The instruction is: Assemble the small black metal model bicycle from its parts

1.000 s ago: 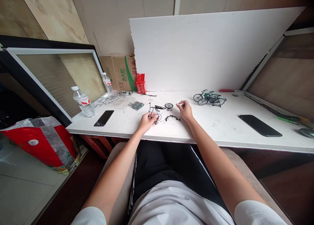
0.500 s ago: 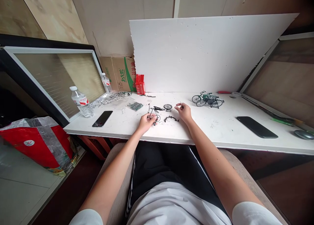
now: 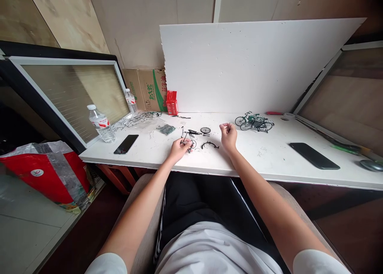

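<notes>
My left hand point(image 3: 178, 149) is closed around a black model bicycle frame point(image 3: 189, 141), holding it low over the table near the front edge. Over to the right, my right hand point(image 3: 229, 136) is raised with thumb and fingers pinched together; a small dark tip shows at the fingers, too small to name. Between the hands lie a small spoked wheel point(image 3: 205, 130) and a curved black part point(image 3: 209, 144). More small black parts point(image 3: 195, 133) rest just behind the frame. Two assembled model bicycles point(image 3: 254, 122), green and black, stand beyond my right hand.
A phone point(image 3: 126, 144) and water bottle point(image 3: 102, 124) are on the left, with a bag of green parts point(image 3: 166, 129) and sprues point(image 3: 140, 118). A black flat object point(image 3: 314, 155) lies right. Behind stand a red box point(image 3: 172, 102) and white board point(image 3: 254, 66).
My right hand has moved a little to the right, away from the wheel, its fingers still pinched. The left hand keeps hold of the bicycle frame in nearly the same place.
</notes>
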`<state>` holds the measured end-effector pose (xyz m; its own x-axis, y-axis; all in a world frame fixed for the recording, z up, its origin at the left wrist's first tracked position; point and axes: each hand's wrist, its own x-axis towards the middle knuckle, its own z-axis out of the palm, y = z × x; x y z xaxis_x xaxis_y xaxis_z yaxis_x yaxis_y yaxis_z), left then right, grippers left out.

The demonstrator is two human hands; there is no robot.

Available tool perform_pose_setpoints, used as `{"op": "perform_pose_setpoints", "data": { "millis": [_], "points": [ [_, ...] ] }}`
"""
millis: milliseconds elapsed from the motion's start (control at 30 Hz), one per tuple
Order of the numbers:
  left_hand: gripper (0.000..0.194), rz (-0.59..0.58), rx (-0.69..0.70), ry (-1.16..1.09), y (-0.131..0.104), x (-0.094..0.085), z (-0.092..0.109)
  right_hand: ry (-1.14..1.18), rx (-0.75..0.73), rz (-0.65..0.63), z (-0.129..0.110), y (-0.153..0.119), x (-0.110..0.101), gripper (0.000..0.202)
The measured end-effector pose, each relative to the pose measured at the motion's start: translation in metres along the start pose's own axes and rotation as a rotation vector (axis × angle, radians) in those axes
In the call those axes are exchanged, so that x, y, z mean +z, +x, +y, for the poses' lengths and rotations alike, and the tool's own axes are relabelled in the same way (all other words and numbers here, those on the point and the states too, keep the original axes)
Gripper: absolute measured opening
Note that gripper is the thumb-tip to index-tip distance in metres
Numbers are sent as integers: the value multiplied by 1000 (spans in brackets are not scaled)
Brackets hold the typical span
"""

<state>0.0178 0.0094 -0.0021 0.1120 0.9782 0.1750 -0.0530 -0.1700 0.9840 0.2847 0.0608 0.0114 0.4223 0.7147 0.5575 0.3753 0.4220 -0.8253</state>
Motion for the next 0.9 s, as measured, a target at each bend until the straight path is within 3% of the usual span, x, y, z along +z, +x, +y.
{"op": "perform_pose_setpoints", "data": {
  "millis": [233, 333, 533, 900],
  "points": [
    [42, 48, -25, -115, -9, 12, 9, -28, -145, -368, -46, -65, -15, 37],
    [45, 2, -43, -180, -16, 25, 8, -35, -142, -368, -49, -81, -23, 40],
    [43, -11, -5, -111, -26, 40, 6, -54, -161, -428, -43, -84, -25, 41],
    [41, -88, 19, -49, -25, 36, 1, -68, -200, -539, -43, -84, -25, 49]
  ]
}}
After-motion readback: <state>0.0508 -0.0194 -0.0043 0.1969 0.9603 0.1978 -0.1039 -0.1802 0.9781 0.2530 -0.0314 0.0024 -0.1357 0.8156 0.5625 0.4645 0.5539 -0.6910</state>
